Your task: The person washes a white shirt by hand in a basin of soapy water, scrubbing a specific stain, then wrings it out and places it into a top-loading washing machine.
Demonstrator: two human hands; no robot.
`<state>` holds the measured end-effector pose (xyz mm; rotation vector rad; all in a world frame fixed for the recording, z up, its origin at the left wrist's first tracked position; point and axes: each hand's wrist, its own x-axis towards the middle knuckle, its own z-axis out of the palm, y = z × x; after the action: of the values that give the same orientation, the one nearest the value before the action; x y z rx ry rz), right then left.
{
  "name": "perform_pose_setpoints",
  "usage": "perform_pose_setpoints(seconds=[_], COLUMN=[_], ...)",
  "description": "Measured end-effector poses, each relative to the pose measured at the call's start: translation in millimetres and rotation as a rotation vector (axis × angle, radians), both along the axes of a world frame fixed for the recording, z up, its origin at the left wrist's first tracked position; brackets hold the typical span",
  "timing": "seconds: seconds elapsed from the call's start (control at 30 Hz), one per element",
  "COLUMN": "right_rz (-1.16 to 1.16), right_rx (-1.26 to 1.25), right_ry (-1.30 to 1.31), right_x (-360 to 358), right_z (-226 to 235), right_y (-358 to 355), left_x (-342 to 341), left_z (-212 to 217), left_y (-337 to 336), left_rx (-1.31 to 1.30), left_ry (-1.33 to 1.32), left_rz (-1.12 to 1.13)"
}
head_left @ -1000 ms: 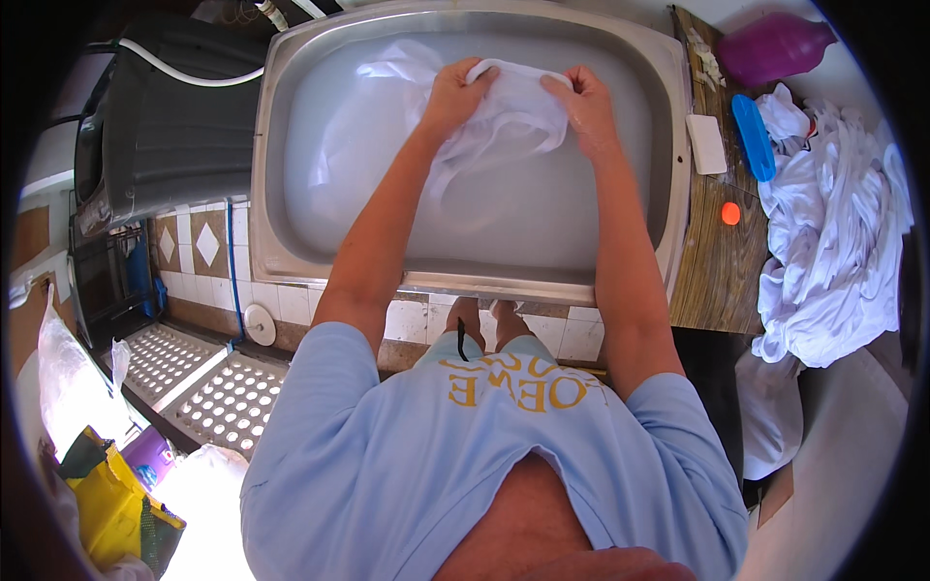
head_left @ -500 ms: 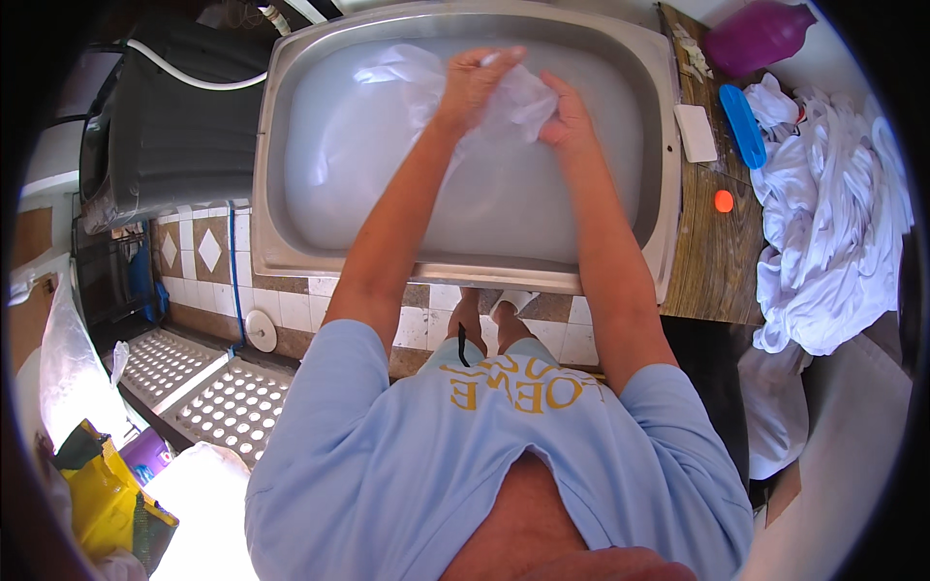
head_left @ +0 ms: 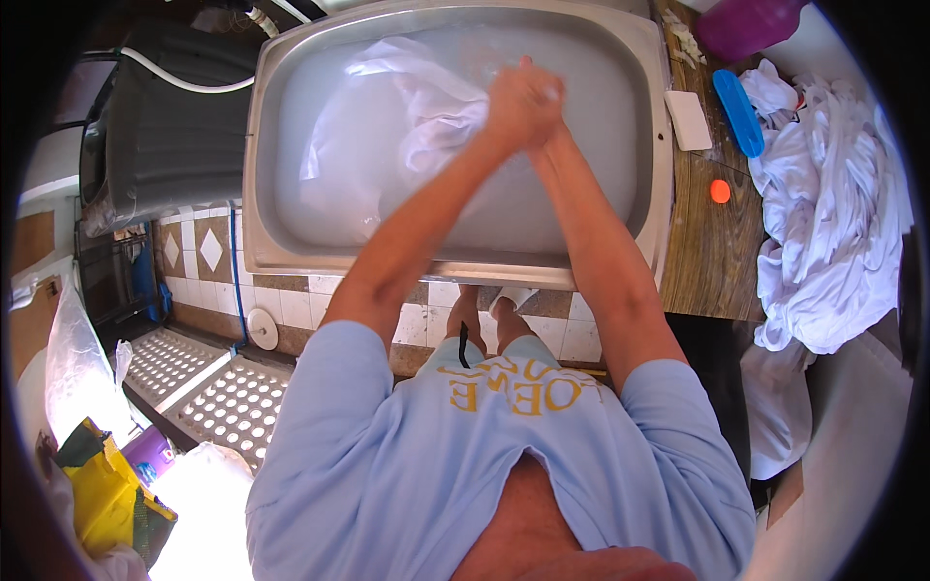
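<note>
The white garment (head_left: 387, 126) lies in the milky water of the metal sink (head_left: 455, 266), spread from the sink's middle out toward ten o'clock, with one bunched end drawn up to the person's hands at about one o'clock in the basin. The left hand (head_left: 509, 107) and the right hand (head_left: 544, 102) are pressed together into one knot, fingers curled tight around that gathered end of cloth; which hand has more of it I cannot tell, since they overlap.

Soaked through, the cloth looks limp and heavy, likely slick with suds, and not fragile. It seems best taken by a thick gathered handful, as here, since a thin edge would probably slip or stretch.

Counting: one garment in the water, two hands on it, one sink. On the wooden counter (head_left: 712, 252) at three o'clock sit one white soap bar (head_left: 688, 119), one blue brush (head_left: 738, 111), one small orange cap (head_left: 720, 191), one purple bottle (head_left: 746, 24) and one heap of white laundry (head_left: 833, 203), whose pieces I cannot count.
</note>
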<state>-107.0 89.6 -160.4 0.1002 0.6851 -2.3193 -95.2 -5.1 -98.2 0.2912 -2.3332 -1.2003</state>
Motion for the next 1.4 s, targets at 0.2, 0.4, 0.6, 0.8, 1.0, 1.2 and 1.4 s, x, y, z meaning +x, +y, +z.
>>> perform_pose_setpoints(seconds=[0.2,0.4,0.6,0.8,1.0,1.2,1.4], right_rz=[-0.043,-0.020,-0.052,0.269,-0.027,0.221,-0.125], right_rx=[0.270,0.225,0.256,-0.396,0.341,-0.318,0.339], right_ry=[-0.220,-0.143,-0.324,0.197,-0.148,-0.118,-0.099], right_x=[19.8,14.2,18.4,-22.8,29.3,0.1,4.2], right_z=[58.7,47.2,70.1,-27.8,69.2,5.6,65.3], right_y=[-33.7,-9.5,-25.9,-1.9,-36.1,0.7,-18.5], left_x=[15.6,15.5,26.9,42.3,24.2,30.6,47.9], left_z=[-16.8,-17.6,-13.1,22.3,-2.3,5.7,-6.7], left_y=[-18.7,-7.8,-54.7,45.9,-15.8,33.8,-58.2], left_rx=[0.103,0.064,0.628,0.350,0.273,0.001,0.439], left_ry=[0.027,0.167,-0.040,0.293,0.079,0.490,-0.052], left_rz=[0.076,0.127,0.186,-0.220,0.078,-0.059,0.186])
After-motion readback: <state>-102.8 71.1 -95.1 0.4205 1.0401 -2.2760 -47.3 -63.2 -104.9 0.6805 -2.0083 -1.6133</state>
